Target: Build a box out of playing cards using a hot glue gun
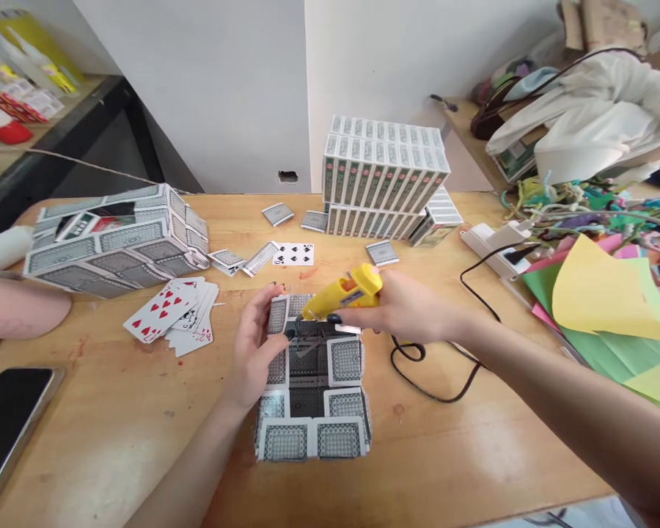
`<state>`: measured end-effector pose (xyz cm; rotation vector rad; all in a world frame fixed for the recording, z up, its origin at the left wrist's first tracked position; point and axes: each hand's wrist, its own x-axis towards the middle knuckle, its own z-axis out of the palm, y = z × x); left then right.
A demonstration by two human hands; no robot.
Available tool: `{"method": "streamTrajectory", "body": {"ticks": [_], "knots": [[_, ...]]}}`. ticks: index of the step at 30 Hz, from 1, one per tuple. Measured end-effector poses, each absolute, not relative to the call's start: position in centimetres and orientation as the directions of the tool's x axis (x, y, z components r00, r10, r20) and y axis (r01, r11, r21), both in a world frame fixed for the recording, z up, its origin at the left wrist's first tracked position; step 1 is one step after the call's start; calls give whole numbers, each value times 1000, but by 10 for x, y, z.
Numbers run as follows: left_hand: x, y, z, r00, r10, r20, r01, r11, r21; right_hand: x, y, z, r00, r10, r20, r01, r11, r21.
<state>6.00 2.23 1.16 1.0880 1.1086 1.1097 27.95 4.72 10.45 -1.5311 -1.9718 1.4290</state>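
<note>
A box made of playing cards [344, 361] stands at the middle of the wooden table, its top partly open in the centre. My left hand [256, 352] grips its upper left side, thumb over the rim and fingers along the outside. In my right hand [401, 304] is a yellow glue gun [344, 292], its nozzle pointing down-left at the box's far edge, close to my left thumb. Part of a white-edged card shows below my right hand; whether it touches the hand cannot be made out.
Loose cards [162, 308] and a larger card box [126, 249] lie left, a phone [11, 433] nearer. Stacked card packs [385, 176] stand behind. A black cable [426, 392] runs right to a power strip [495, 249], beside coloured paper [605, 293].
</note>
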Motion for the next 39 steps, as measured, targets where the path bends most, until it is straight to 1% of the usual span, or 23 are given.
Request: {"method": "streamTrajectory", "body": {"ticks": [2,4,5,7,9,10,11,12,14,15,18,20,23,25,27,28,29,30,31,32,33,36,39], "knots": [[60,22,12,111,989,-101,-96,112,989,289,50,106,-431,858,-279,468,-52,-882],[60,22,13,126,988,-93,-78,103,992,301,54,105,-383,898,-218,411,-46,-911],[60,21,13,135,987,-91,-65,100,993,306,56,103,-343,917,-202,423,-41,-905],[60,21,15,152,984,-96,-33,102,994,315,61,95,-263,946,-188,513,-28,-858],[59,20,17,175,979,-106,0,108,994,322,67,81,-215,969,-125,655,48,-754],[58,20,17,191,975,-115,13,115,993,324,71,73,-208,976,-60,743,117,-659],[57,21,17,210,969,-129,23,127,992,326,74,64,-222,975,1,823,188,-535],[56,21,17,229,962,-146,26,143,989,327,78,55,-265,964,26,877,252,-410],[54,23,15,264,948,-180,13,183,983,330,84,38,-343,939,-15,920,332,-210],[53,24,13,272,943,-192,-10,202,979,332,86,31,-366,929,-53,924,355,-145],[51,28,4,263,944,-199,-118,236,964,336,91,16,-406,901,-155,914,404,-44],[51,31,-4,241,951,-196,-175,241,955,339,94,12,-425,881,-208,903,428,-33],[50,33,-12,218,957,-191,-208,237,949,341,98,16,-422,869,-257,906,413,-89],[50,33,-14,213,959,-187,-197,230,953,336,98,26,-375,901,-215,926,358,-118],[50,33,-13,214,960,-180,-162,217,963,324,92,42,-317,943,-106,939,296,-172],[50,33,-13,215,960,-177,-146,211,967,315,87,51,-308,950,-54,928,287,-237],[50,33,-12,215,961,-176,-135,207,969,304,79,59,-319,948,-8,893,297,-337],[50,33,-11,218,960,-176,-130,207,970,292,71,66,-356,935,9,848,327,-416],[50,33,-11,224,959,-176,-131,209,969,279,63,71,-411,912,8,806,367,-465],[50,33,-11,231,957,-177,-134,211,968,267,55,74,-452,892,2,787,400,-471],[50,34,-11,239,955,-178,-134,214,968,256,48,75,-465,885,-18,799,411,-439],[50,34,-11,249,950,-190,-111,223,968,231,39,66,-401,908,-117,886,353,-300],[49,34,-11,259,945,-201,-68,226,972,221,41,51,-348,923,-162,925,310,-222]]}}
